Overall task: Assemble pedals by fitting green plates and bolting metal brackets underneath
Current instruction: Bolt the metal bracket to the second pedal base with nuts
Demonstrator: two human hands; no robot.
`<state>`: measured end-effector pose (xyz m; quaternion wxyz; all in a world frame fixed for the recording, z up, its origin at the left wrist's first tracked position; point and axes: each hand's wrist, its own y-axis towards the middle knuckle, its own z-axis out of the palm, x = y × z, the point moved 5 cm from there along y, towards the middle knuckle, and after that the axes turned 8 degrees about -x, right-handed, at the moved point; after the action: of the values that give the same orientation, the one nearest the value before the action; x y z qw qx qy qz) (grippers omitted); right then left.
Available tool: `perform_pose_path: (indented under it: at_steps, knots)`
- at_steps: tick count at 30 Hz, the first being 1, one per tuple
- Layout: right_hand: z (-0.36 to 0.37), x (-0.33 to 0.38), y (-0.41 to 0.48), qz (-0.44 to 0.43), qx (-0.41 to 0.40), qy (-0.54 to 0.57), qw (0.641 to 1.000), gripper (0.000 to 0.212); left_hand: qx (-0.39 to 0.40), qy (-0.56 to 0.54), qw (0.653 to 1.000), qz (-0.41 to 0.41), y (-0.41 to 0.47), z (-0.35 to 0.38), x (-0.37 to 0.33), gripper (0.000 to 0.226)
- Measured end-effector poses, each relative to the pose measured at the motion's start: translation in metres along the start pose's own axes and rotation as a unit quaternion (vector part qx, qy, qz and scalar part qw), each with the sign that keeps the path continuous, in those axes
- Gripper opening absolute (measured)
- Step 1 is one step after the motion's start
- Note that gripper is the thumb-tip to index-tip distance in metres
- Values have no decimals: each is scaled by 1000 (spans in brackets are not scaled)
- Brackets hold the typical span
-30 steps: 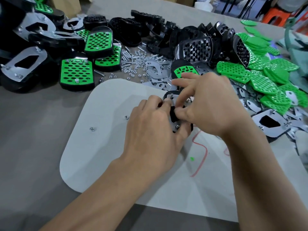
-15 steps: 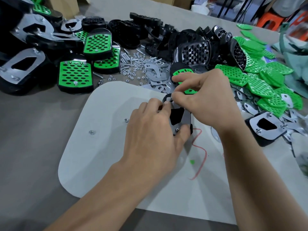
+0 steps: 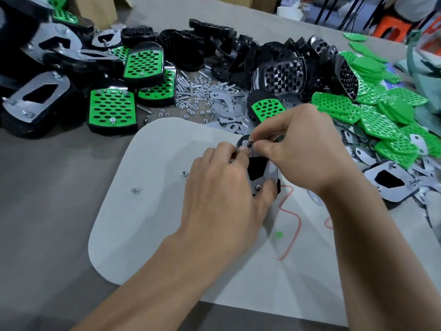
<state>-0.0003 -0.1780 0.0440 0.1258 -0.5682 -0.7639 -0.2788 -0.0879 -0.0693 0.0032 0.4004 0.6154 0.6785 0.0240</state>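
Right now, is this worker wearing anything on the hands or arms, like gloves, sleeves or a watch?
No. The left hand and right hand are bare, without gloves or visible rings. The left forearm and right forearm are bare to the picture's edge: no sleeve, watch or bracelet shows.

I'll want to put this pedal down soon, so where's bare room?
Free: the mat left of your left hand, bar two loose nuts, and the grey table beside it, before the finished pedals. Crowded: brackets and bolts beyond the mat, green plates at right.
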Motion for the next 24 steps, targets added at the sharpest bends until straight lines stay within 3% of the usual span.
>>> perform_pose_path:
  at_steps: [14,24]
  knots:
    - [-1,2,-3,-2,-47,63,997,17,3,-8,1000,-8,0,-1,1,45]
    - [1,8,-6,-40,-69,-16,997,10,-3,-10,1000,-4,0,-2,1,41]
